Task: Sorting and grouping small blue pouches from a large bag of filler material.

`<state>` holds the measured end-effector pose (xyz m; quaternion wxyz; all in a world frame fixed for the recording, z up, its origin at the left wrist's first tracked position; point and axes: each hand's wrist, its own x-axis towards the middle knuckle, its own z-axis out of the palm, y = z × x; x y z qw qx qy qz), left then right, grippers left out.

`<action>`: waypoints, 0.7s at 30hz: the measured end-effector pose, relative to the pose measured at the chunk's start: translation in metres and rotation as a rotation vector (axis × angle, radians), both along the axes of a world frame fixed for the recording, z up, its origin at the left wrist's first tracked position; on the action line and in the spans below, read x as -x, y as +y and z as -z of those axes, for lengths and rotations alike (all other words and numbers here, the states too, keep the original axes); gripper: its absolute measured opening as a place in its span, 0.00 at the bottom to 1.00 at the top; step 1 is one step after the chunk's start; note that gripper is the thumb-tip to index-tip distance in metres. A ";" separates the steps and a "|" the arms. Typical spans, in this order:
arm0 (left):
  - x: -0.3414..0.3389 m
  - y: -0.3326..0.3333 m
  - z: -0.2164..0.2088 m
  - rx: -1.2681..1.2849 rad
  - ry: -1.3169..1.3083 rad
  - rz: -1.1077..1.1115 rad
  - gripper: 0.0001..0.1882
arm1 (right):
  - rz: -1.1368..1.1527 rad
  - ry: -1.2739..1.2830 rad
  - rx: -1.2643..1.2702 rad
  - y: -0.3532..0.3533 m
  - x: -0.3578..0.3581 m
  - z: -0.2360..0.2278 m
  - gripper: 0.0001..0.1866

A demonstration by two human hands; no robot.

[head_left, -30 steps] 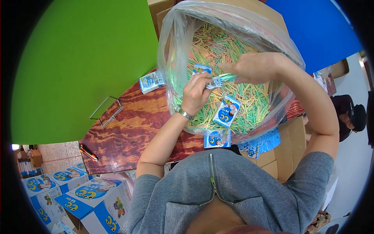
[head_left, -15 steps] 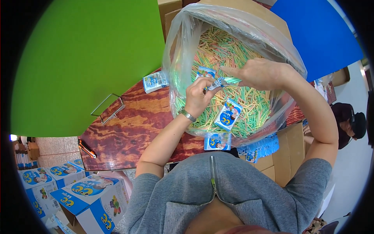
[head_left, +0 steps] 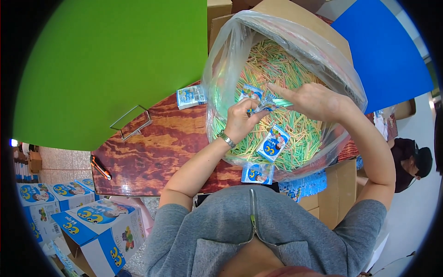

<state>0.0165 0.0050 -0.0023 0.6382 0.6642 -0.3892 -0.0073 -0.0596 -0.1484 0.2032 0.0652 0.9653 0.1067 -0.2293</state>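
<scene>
My left hand (head_left: 240, 121) pinches a small blue-and-white packet (head_left: 266, 103) over a large clear plastic bag (head_left: 221, 69) filled with thin pastel sticks (head_left: 302, 150). From the right, my right hand (head_left: 319, 101) grips several pale green sticks (head_left: 283, 102) at the packet's mouth, its index finger pointing left. How deep those sticks sit inside is hidden. Another packet (head_left: 250, 91) lies on the loose sticks just beyond my left hand. A third packet (head_left: 273, 143) rests on them nearer to me, and one more packet (head_left: 256, 174) lies at the table's front edge.
The bag lines a cardboard box (head_left: 288, 13) on a reddish wood-patterned table (head_left: 157, 159). Left of it are a packet (head_left: 191, 97), a metal wire frame (head_left: 134, 122) and an orange cutter (head_left: 100, 167). Printed cartons (head_left: 99, 231) stand at lower left; another person (head_left: 410, 164) is at right.
The whole view has shifted slightly, moving the bag and table a little to the right. Both hands keep their grip, and the green sticks remain at the packet's mouth.
</scene>
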 end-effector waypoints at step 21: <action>-0.005 0.007 -0.008 0.078 -0.375 -0.016 0.11 | -0.001 0.328 0.000 -0.003 -0.023 -0.008 0.36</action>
